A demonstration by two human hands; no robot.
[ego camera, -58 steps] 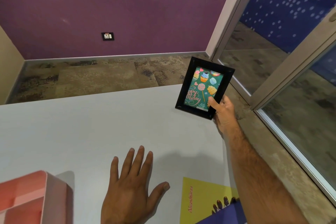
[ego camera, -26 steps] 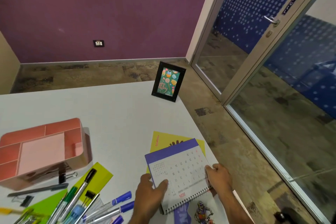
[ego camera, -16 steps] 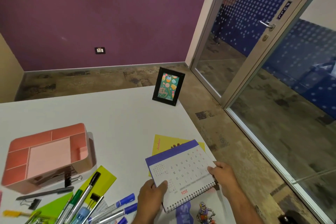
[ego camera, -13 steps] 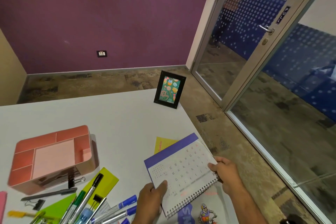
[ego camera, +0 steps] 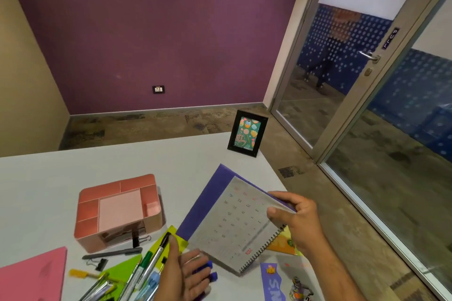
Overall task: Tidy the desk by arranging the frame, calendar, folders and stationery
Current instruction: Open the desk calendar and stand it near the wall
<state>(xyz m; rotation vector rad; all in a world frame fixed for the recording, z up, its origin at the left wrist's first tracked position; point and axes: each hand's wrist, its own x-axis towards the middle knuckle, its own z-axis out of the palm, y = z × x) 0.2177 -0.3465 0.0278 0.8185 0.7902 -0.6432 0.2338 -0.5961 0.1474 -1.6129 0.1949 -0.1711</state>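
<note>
The frame (ego camera: 247,136) now stands upright at the table's (ego camera: 73,173) far right corner, released – 2.3 s ago it was still in the right hand, so that item looks done. Attention has shifted to the calendar (ego camera: 232,217): half a sec ago it was low and held by both hands; now it's lifted and tilted, spiral edge toward the person, purple backing showing along its far-left side. The right hand (ego camera: 297,221) pinches its right edge, thumb on the page. The left hand (ego camera: 182,273) has let go and hovers palm-up w/ fingers relaxed, holding nothing, over the blue markers (ego camera: 208,270). Likely next: unfold the calendar to stand it – prob. near the frame. Still loose: pens, binder clips by the pink organizer (ego camera: 117,210), plus green (ego camera: 168,236), pink (ego camera: 31,273) and yellow (ego camera: 281,243) folders.
</note>
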